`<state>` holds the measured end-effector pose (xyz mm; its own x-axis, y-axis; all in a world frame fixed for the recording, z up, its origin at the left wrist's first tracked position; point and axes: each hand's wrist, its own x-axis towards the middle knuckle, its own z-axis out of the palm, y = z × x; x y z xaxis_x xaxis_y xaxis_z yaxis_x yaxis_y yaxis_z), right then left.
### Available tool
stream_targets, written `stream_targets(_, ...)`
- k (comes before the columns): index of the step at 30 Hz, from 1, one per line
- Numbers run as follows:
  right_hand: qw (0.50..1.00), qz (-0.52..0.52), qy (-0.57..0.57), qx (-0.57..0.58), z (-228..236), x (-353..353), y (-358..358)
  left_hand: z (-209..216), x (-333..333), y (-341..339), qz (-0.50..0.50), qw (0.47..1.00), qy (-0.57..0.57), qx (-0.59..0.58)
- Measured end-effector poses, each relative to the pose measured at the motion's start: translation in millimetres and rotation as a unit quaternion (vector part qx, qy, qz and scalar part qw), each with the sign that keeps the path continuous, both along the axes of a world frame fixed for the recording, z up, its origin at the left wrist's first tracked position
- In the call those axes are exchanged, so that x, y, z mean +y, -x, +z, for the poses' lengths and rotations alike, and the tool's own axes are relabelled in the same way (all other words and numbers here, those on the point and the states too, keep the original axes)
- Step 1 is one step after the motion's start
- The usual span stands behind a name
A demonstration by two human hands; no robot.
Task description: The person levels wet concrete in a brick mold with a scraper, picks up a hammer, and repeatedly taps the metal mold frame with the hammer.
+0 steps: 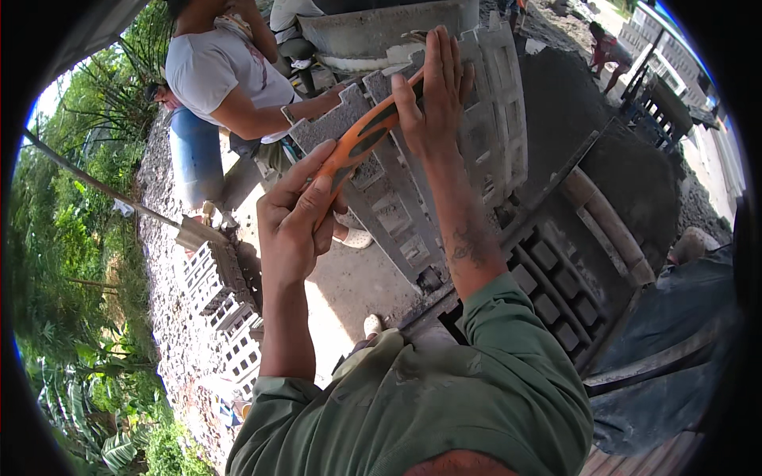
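Clearly, the orange tool (367, 129) lies on a slant in front of the chest, its long axis running from the lower left, close to the body, up to the right and away, with dark insets along its gently curved length. The left hand (300, 210) is wrapped round the lower part, thumb laid along it; the right hand (435, 99) is spread rather than clenched, fingers straight and pointing away, with the upper part passing in between thumb and forefinger — the far tip is hidden there, so I cannot tell its shape. Just beyond the tool stand grey slotted blocks (498, 119), crowding the space ahead and partly covered by the right forearm. A co-worker in a white shirt (208, 75) stands ahead on the left, one arm reaching toward those blocks; whether the fingers touch them is hard to say. Behind that person is a blue barrel (196, 159), and further round a large round tub (357, 36). Hollow blocks (208, 278) are stacked on the left over gravel. To the right lie a dark mould with rectangular shapes (548, 274), a curved brownish beam (607, 226) and dark wet mix (567, 91) — a dark sheet (675, 317) covers the near right.
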<state>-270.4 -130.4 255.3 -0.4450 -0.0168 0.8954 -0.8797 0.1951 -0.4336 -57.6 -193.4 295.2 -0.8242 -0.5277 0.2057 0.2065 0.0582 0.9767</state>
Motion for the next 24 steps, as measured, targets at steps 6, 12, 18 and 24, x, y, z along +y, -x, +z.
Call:
stream_targets(6, 0.996, 0.071, -0.046, 0.008, -17.6, -25.4, -86.2, -18.3, -22.6, -92.9, 0.090, 0.996, -0.014, 0.009)
stream_targets(12, 0.981, 0.177, -0.072, 0.029, -1.7, -41.9, -137.5, -4.0, -24.4, -152.8, 0.163, 0.983, 0.039, 0.075)
stream_targets(18, 0.997, 0.066, -0.022, 0.041, -8.9, -25.6, -66.2, 1.1, -6.5, -81.8, 0.079, 0.996, 0.040, 0.002)
stream_targets(24, 0.991, 0.118, -0.059, 0.033, -16.9, -51.9, -137.6, -20.5, -48.9, -155.8, 0.098, 0.994, -0.016, 0.049)
